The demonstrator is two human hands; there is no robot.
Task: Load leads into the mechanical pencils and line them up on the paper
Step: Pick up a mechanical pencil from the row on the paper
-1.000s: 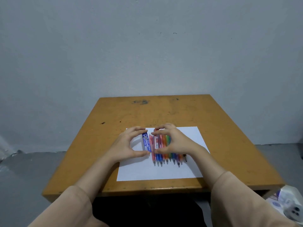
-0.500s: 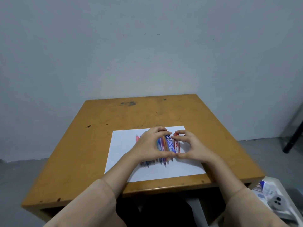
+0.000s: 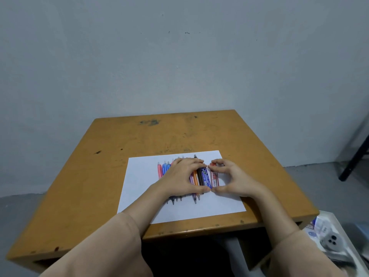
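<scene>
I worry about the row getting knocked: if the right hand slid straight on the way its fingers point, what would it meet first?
The flat red plastic lead case, which the right hand seems to pinch end to end; just beyond lies the blue plastic lead case.

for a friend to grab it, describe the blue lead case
On the wooden table, a white paper holds a row of pencils. Right of the black pencil lies the blue lead case: flat, white-lettered, with a red lead case on its other side.

Left hand (image 3: 179, 178) C-curled, right hand (image 3: 233, 180) mirroring it, fingertips nearly meeting
</scene>
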